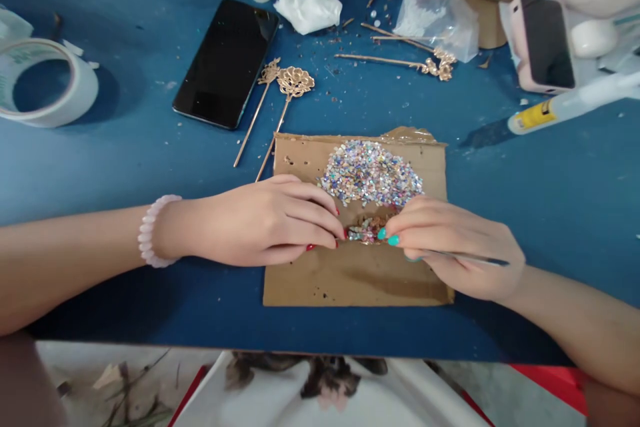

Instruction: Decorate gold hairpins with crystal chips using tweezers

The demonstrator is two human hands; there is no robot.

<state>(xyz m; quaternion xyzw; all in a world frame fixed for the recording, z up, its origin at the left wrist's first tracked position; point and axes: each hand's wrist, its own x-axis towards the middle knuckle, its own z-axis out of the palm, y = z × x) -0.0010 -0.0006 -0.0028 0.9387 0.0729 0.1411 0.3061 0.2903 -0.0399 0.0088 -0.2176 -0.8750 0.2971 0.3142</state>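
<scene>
A small sparkly piece lies on the brown cardboard, near its middle, with shiny bits stuck on it. Fingertips come to it from both sides. The left hand has red nails, and its fingertips are at the left end of the piece. I cannot tell if its grip is squeezing the piece or just resting there. The right hand has blue-green nails, and its grip is closed on a thin silver tool. Its fingertips are at the right end of the piece, but I cannot see the tool's tip.

Just past the piece is a heap of shiny bits, by the cardboard's far edge. The cardboard sits on a blue bench, close to the bench's near edge.

Just beside the cardboard's far left corner is a gold stick with a flower top. Another gold stick is next to it, and then a black phone. Past the cardboard's far edge are a white lump, more gold sticks and a clear bag with white stuff in it. A roll of tape is well off to the left. A bottle with a yellow label is out past the cardboard's far right corner.
</scene>
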